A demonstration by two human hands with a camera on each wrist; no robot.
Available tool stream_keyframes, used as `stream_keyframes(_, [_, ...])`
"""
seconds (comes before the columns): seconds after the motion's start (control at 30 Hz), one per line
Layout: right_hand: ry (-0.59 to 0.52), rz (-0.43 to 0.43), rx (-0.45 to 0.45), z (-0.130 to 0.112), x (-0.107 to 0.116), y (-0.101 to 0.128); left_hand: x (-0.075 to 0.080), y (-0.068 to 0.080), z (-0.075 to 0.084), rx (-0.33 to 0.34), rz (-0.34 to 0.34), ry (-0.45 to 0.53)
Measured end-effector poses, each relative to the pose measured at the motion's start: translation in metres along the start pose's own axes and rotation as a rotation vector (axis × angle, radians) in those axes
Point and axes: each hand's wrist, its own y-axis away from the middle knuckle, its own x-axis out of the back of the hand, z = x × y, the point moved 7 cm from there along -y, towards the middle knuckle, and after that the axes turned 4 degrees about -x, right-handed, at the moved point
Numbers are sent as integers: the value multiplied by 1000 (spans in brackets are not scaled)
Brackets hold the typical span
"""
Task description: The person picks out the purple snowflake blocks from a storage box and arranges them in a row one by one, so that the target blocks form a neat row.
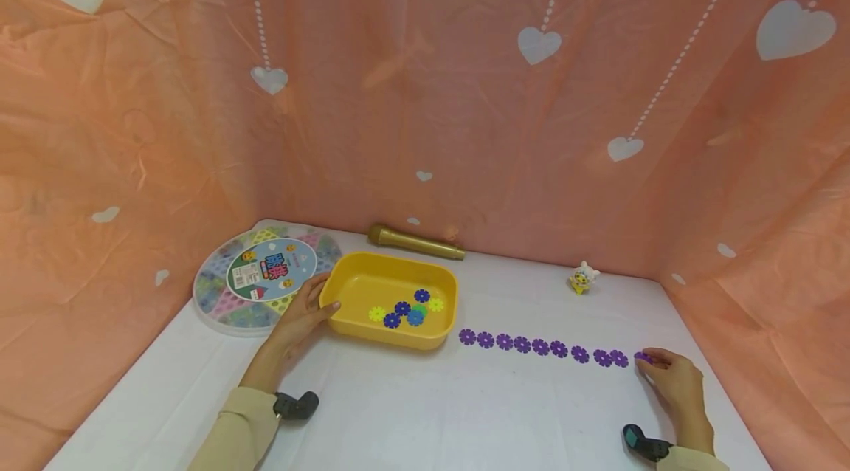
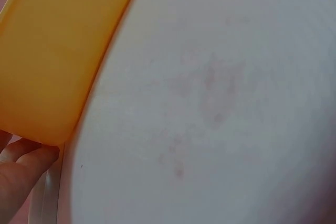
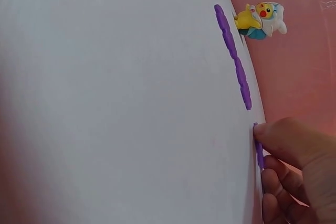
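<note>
Fingers of the person's left hand [image 1: 302, 314] curl round the left end of a shallow yellow plastic tray [image 1: 372, 283], thumb on the rim, so that grip is clamped on the tray; the left wrist view shows fingertips [image 2: 21, 156] tucked under its edge. Behind the hand a round clear plastic box with a printed label [image 1: 255, 275] lies on the white desk [image 1: 412, 412]. Inside the tray rest a few small flower-shaped plastic discs [image 1: 405, 311] in blue, yellow and green. A gold-coloured tube-like object [image 1: 415, 242] lies just behind the tray against the pink heart-printed cloth backdrop [image 1: 425, 87].

Right of the tray runs a row of purple flower discs [image 1: 541, 347], laid flat and nearly touching. A small yellow-and-white toy figure [image 1: 583, 277] stands well behind it. At the row's right end, the right hand [image 1: 671, 375] pinches one purple flower disc [image 3: 259, 150] between thumb and fingers, its grip closed on that piece, which sits low at the desk surface.

Such a disc looks thin, light and stiff, probably smooth enough to slip. Lying flat, it offers little to hold, so a pinch across opposite edges, with a fingertip lifting one petal first, seems the surest hold.
</note>
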Motion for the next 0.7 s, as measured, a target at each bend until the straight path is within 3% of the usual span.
stream_keyframes(0.17, [0, -8, 2, 1, 1, 1, -2, 0, 0, 14, 4, 14])
stream_keyframes(0.3, [-12, 38, 12, -1, 6, 4, -6, 0, 2, 11, -7, 39])
stream_keyframes(0.5, [-18, 186, 196, -28, 23, 14, -3, 1, 11, -80, -42, 20])
stream_keyframes(0.7, [-34, 267, 328, -57, 40, 30, 11, 10, 29, -183, -36, -129])
